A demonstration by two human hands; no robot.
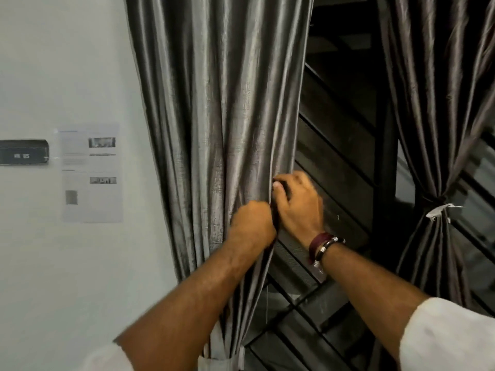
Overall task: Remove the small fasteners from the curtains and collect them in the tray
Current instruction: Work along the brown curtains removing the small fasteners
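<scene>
Working a fastener loose at the right edge of the grey curtain [214,129]; fastener itself hidden behind fingers, tray nowhere in view. Left hand [253,223] fisted on the curtain edge, right hand [298,203] just above, pinching the same hem. Next, probably: pulling the fastener free while keeping the fabric taut.
</scene>
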